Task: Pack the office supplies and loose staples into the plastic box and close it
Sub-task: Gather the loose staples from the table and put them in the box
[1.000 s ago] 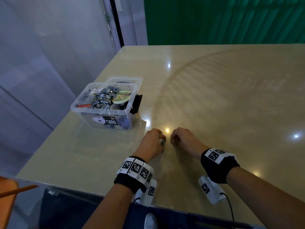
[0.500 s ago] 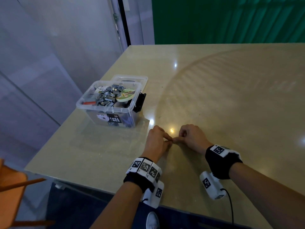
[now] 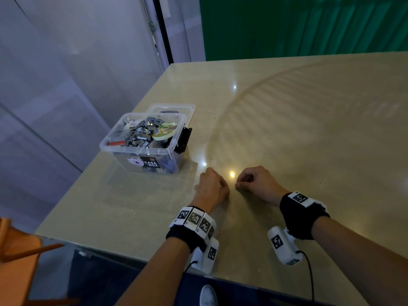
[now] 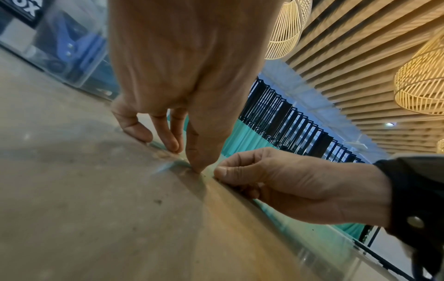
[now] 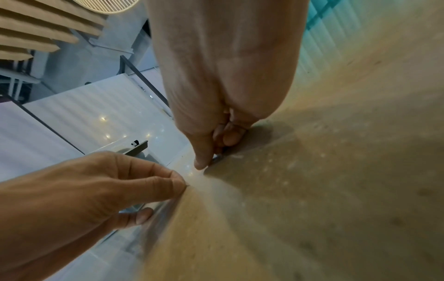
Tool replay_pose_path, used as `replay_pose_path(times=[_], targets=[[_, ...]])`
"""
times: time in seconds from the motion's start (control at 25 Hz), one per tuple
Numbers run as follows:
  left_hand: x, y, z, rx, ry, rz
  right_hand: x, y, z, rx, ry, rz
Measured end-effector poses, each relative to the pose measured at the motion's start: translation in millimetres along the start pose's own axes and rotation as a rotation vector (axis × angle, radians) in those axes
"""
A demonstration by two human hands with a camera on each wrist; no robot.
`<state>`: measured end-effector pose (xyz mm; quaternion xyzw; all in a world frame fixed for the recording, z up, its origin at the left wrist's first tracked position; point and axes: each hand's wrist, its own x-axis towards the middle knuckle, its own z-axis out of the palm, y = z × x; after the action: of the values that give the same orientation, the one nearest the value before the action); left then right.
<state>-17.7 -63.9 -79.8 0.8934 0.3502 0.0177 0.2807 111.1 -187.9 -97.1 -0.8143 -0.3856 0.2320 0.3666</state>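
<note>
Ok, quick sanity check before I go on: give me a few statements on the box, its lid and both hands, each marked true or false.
1. The plastic box is open, with no lid on it. True.
2. The lid lies on the table behind the box. True.
3. The box is empty. False: staple strips and a tape roll fill it to the rim.
4. The left hand is inside the box. False: it rests on the table in front of it, fingers curled.
5. The right hand is lifted well above the table. False: its fingertips are down at the table, close to the left hand.
</note>
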Motion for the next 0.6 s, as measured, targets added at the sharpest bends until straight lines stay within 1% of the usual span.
replay_pose_path(times=[0.12, 0.2, 0.4, 0.6], targets=[[2.7, -1.3, 0.7, 0.024, -0.028, 0.021, 2.4, -4.5, 3.7, -0.012, 0.009, 0.040], [6.0, -4.9, -1.0, -0.030, -0.044, 0.030, 4.2, -6.5, 6.4, -0.029, 0.013, 0.068], [7.7, -12.2, -9.8, -0.187, -0.110, 0.055, 5.7, -12.2, 5.9, -0.076, -0.017, 0.085], [3.1, -13.8, -13.7, -0.236, -0.121, 0.045, 5.8, -15.1, 4.2, -0.093, -0.046, 0.079]])
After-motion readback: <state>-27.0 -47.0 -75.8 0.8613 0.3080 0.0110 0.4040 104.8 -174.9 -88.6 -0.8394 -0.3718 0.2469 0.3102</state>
